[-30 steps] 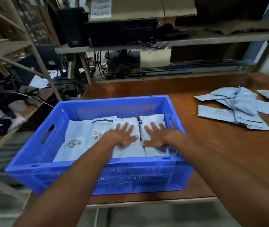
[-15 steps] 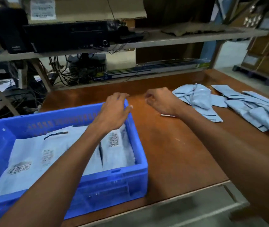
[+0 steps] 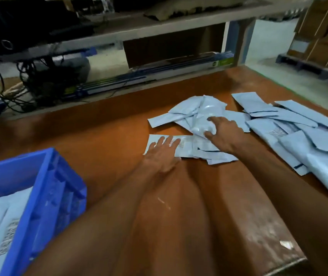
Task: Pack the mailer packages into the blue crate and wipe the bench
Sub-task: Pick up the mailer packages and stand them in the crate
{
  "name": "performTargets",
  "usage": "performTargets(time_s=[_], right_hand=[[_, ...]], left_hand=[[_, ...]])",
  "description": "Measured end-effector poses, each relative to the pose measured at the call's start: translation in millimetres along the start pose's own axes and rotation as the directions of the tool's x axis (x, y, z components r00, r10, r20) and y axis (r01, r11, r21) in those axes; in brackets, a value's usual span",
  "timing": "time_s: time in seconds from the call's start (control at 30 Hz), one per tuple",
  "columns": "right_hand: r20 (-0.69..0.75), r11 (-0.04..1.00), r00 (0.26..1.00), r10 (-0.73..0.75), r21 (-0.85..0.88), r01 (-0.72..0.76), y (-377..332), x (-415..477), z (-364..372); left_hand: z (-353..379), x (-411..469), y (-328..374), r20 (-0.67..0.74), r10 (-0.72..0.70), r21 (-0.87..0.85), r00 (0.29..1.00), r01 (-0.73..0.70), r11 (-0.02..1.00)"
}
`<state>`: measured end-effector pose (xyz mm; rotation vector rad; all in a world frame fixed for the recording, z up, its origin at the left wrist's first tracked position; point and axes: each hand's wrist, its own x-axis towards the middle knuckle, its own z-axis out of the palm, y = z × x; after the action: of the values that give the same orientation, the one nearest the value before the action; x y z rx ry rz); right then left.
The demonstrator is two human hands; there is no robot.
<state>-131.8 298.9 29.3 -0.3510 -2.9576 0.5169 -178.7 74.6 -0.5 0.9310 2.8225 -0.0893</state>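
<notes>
Mailers [image 3: 197, 116] heaped at about one o'clock on the bench [image 3: 103, 132], a second, looser spread [image 3: 298, 136] trailing off toward three o'clock. Nearest pile topped by a plump, glossy pack; a flat one [image 3: 187, 146] lying at its six o'clock edge, label side up. Right hand [image 3: 225, 134] on the plump pack, fingers curled round its near end, closing on it but not yet lifting as far as can be told. Left hand [image 3: 163, 154] spread wide and flat on the corner of the flat one, pinning rather than gripping. Crate [image 3: 45, 186] down at eight o'clock, well apart from the piles, already holding several mailers laid flat. Judged the gathering step of the packing, roughly midway, with many mailers left out and no wiping begun; no cloth in sight. Next move likely calls for firming both grips, perhaps sliding the flat one under the plump one, then carrying the lot across to eight o'clock and laying it over those in the crate. Slippery film: loose hold risks a dropped pack.
</notes>
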Motion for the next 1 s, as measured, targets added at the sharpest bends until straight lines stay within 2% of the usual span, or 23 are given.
performTargets(time_s=[0.07,0.17,0.23,0.3,0.33,0.43,0.5,0.67,0.73,0.83,0.9,1.0], right_hand=[[0.060,0.993,0.996,-0.068,-0.092,0.074,8,26,15],[0.241,0.950,0.956,-0.164,-0.224,0.219,15,43,37],[0.250,0.954,0.955,-0.162,-0.207,0.216,23,37,48],[0.167,0.941,0.954,-0.251,-0.188,0.280,29,24,54],[0.114,0.945,0.953,-0.280,-0.142,0.295,30,17,57],[-0.016,0.977,0.980,-0.199,0.073,0.199,33,-13,55],[0.006,0.977,0.987,-0.164,0.143,0.161,27,-48,54],[0.143,0.974,0.964,-0.225,0.009,0.227,-3,-143,51],[0.191,0.974,0.958,-0.212,-0.044,0.224,-13,-172,48],[0.147,0.969,0.965,-0.216,-0.088,0.230,-19,-179,46],[0.133,0.968,0.970,-0.203,-0.122,0.219,-22,-163,45],[0.269,0.960,0.946,-0.181,-0.159,0.229,-25,-143,56]], left_hand=[[14,28,3,0.019,0.047,0.032,0.999,-0.047,0.998],[37,45,5,0.019,0.085,0.046,0.996,-0.086,0.995],[47,37,3,-0.043,0.054,0.041,0.998,-0.052,0.998],[51,20,3,-0.109,-0.016,0.049,0.994,0.022,0.999],[51,8,3,-0.130,-0.069,0.036,0.989,0.074,0.997],[54,-37,5,-0.140,-0.236,0.000,0.962,0.239,0.971],[57,-68,9,-0.132,-0.321,-0.008,0.938,0.323,0.947],[53,-122,22,-0.112,-0.403,0.036,0.908,0.409,0.912],[54,-141,25,-0.148,-0.413,0.040,0.899,0.422,0.905],[61,-153,22,-0.180,-0.445,-0.079,0.877,0.438,0.896],[67,-151,17,-0.171,-0.390,-0.143,0.905,0.369,0.918],[75,-150,18,-0.091,-0.295,-0.183,0.951,0.275,0.944]])
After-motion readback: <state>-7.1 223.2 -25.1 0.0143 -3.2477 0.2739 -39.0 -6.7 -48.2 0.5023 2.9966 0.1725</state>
